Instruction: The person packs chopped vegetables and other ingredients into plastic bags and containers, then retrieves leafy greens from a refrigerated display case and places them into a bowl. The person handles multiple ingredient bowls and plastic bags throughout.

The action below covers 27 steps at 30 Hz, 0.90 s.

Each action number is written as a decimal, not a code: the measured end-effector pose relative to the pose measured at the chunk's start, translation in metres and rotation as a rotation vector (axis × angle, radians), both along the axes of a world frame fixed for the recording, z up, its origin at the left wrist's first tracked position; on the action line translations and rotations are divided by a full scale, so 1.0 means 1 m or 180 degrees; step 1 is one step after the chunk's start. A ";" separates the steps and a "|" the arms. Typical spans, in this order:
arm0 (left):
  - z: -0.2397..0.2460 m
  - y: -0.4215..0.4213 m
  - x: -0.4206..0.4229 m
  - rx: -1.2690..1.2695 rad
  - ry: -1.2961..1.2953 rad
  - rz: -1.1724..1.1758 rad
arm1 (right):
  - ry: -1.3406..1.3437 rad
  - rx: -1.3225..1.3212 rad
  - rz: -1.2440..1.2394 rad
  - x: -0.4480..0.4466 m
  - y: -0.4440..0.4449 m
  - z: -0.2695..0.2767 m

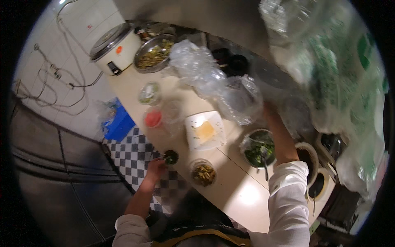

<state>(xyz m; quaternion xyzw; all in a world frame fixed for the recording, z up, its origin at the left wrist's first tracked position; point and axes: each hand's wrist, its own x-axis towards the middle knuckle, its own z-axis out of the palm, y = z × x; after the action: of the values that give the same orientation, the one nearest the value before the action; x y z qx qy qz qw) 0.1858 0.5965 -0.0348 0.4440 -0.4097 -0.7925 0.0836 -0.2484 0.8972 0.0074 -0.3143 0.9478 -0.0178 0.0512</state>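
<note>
My left hand (156, 168) grips a small round cup of dark green food (170, 157) by its side, at the table's left edge. My right forearm (279, 134) reaches over the bowl of chopped greens; the right hand (269, 106) is blurred beside clear plastic bags (239, 100), its fingers hard to make out. The bowl of chopped greens (257, 154) has plastic film at its rim and a metal spoon (265, 166) in it. A clear tub of brownish chopped food (203, 174) stands right of the cup. Behind it, a square white plate (205, 130) bears a yellowish flat piece.
A rice cooker (114, 49) and a metal bowl of chopped vegetables (154, 54) stand at the far left. Nearer are a lidded tub (149, 93) and a pink-filled cup (153, 119). Large plastic bags (333, 71) hang at the right, above a dark-filled bowl (318, 185) with a spoon.
</note>
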 end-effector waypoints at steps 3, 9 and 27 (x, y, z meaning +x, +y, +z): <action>-0.016 -0.009 -0.011 0.0053 -0.0097 0.0149 | 0.0224 0.0268 -0.0101 -0.012 0.001 -0.015; -0.003 -0.006 -0.037 -0.0676 -0.0693 -0.0534 | 0.0087 0.0574 -0.0091 -0.017 -0.002 -0.024; 0.007 -0.027 -0.042 -0.0782 -0.1008 -0.0814 | -0.0310 -0.1208 -0.0975 -0.013 0.025 -0.023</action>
<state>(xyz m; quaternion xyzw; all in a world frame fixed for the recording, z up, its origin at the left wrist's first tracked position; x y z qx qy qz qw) 0.1438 0.5695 -0.0275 0.4937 -0.5639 -0.6613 -0.0294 -0.2609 0.9219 -0.0151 -0.1698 0.9605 -0.2181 0.0336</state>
